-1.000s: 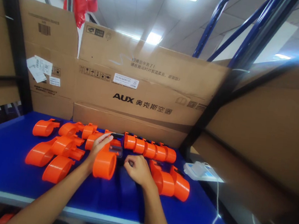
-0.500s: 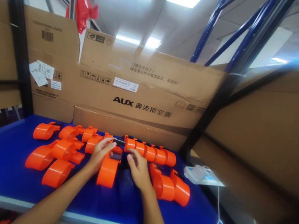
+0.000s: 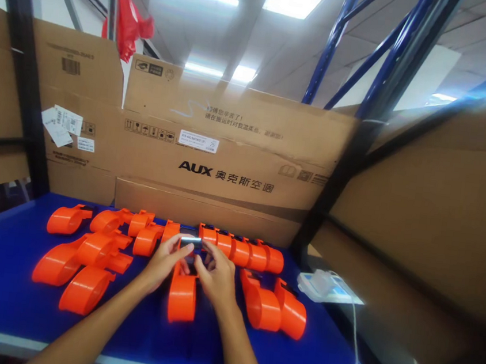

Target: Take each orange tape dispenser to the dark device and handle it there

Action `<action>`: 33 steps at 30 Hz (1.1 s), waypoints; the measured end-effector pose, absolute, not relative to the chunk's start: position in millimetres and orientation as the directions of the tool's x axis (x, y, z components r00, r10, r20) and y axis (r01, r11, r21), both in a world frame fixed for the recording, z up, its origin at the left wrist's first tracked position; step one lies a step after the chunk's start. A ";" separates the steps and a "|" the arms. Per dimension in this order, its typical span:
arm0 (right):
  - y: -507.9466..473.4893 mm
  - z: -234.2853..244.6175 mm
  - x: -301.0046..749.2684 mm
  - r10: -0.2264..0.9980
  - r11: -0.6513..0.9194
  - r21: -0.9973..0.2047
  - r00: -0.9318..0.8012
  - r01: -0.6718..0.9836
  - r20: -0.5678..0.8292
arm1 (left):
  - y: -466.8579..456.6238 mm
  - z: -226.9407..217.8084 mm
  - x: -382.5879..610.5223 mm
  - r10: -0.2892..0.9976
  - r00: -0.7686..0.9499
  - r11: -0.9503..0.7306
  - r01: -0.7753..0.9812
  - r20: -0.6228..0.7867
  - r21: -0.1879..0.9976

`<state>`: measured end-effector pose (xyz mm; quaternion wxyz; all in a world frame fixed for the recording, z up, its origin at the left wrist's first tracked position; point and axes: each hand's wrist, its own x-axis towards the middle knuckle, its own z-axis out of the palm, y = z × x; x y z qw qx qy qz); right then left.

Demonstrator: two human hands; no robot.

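An orange ring [image 3: 181, 303] is being held between left hand [image 3: 167, 264] and right hand [image 3: 219, 275], both pinched on its dark bar [image 3: 190, 241]; light, stiff handling is being expected, the bar being preferred for grip.

The left forearm [image 3: 103, 315] reaches from seven o'clock, the right forearm [image 3: 239, 338] from five; left hand [image 3: 164, 263] and right hand [image 3: 219, 275] are near together, their fingers [image 3: 213, 252] bent.
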<state>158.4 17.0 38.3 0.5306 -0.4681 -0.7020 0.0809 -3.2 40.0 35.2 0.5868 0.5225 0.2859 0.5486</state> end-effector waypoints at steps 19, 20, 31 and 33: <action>15.6 34.1 152.2 0.754 0.595 -0.598 -0.114 0.537 0.647 | 42.7 31.9 -6.7 0.950 0.236 -0.131 -0.283 0.202 0.950; 15.9 34.4 153.0 0.747 0.601 -0.580 -0.128 0.550 0.652 | 44.0 31.1 -6.9 0.954 0.229 -0.121 -0.299 0.194 0.946; 21.7 29.8 162.9 0.641 0.648 -0.246 -0.343 0.721 0.686 | 47.5 34.1 -6.8 0.978 0.199 0.035 -0.464 0.065 0.885; 23.8 26.7 162.8 0.633 0.635 -0.213 -0.342 0.743 0.695 | 46.1 35.1 -5.8 0.977 0.200 0.028 -0.440 0.068 0.897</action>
